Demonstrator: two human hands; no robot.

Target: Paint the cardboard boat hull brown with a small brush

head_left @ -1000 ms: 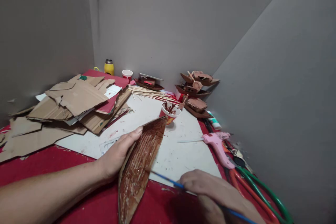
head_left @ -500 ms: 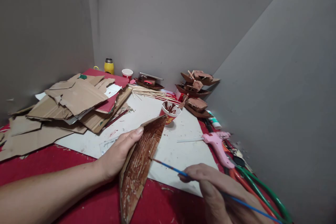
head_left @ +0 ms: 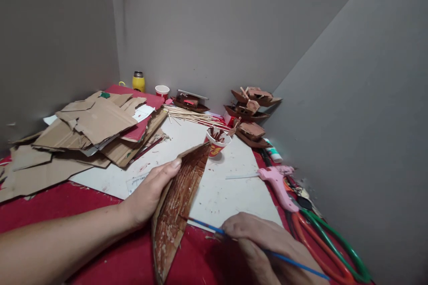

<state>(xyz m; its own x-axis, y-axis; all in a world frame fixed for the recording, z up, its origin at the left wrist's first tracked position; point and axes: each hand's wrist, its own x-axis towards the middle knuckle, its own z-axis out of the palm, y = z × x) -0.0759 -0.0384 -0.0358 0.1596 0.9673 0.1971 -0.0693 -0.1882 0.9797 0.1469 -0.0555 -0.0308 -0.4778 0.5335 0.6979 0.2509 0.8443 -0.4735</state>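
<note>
My left hand (head_left: 147,196) grips a boat-shaped cardboard hull (head_left: 182,200) by its left edge, thumb on the rim. The hull is tilted, and its inside is streaked with brown paint over a paler, uneven surface. A thin blue paintbrush (head_left: 205,226) is pinched in my right hand (head_left: 254,240), its tip against the hull's inner face below the middle. Just past the hull's upper end stands a paper cup (head_left: 219,142) smeared inside with brown paint.
Torn cardboard pieces (head_left: 96,120) are heaped at the left. Thin wooden sticks (head_left: 194,117) lie behind the white board (head_left: 234,196). Several brown model boats (head_left: 252,133) stand at the back right. A pink glue gun (head_left: 277,182) and scissors with green handles (head_left: 344,240) lie at the right.
The brush tip has moved down and slightly left along the hull's inside, and my right hand has shifted left with it. My left hand keeps its hold on the hull.
</note>
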